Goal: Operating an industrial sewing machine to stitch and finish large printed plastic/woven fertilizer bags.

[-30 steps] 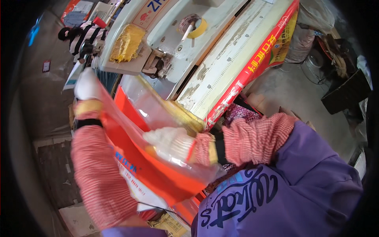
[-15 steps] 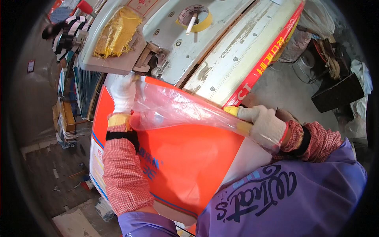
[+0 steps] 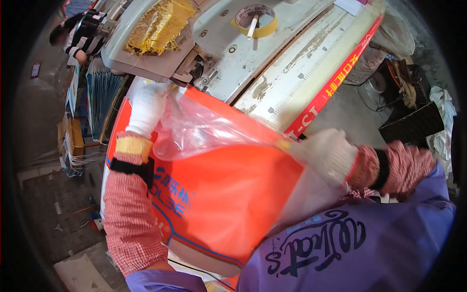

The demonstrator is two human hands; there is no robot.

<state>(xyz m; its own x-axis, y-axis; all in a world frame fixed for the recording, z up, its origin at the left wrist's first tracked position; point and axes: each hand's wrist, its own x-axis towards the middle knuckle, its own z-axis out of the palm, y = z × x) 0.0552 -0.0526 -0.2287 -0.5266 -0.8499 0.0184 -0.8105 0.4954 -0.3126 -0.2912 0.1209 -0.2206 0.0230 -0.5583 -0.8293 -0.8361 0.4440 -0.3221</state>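
Note:
A large orange sack [image 3: 228, 190] with blue print lies across the machine table in front of me, one edge near the needle area of a sewing machine [image 3: 146, 68]. Clear plastic film [image 3: 194, 136] bunches along the sack's upper edge. My left hand [image 3: 148, 104], in a white knit glove, is closed on that edge beside the machine's presser foot; its fingertips are partly hidden. Gloved too, with yellow at a fingertip, my right hand [image 3: 331, 153] is closed on the edge's other end, by the red-bordered ruler strip. It is slightly blurred.
A tape roll [image 3: 265, 29] with a white stick across it rests on the machine bed. Yellow frayed cloth [image 3: 158, 29] covers part of the machine head. Stacked folded sheets [image 3: 102, 97] stand at left, near a person in stripes [image 3: 85, 36]. A dark box [image 3: 408, 124] sits at right.
The sack has turned slightly, and more of its blue print shows. My left forearm has shifted left, and my right hand has moved a little to the right. The film has bunched differently.

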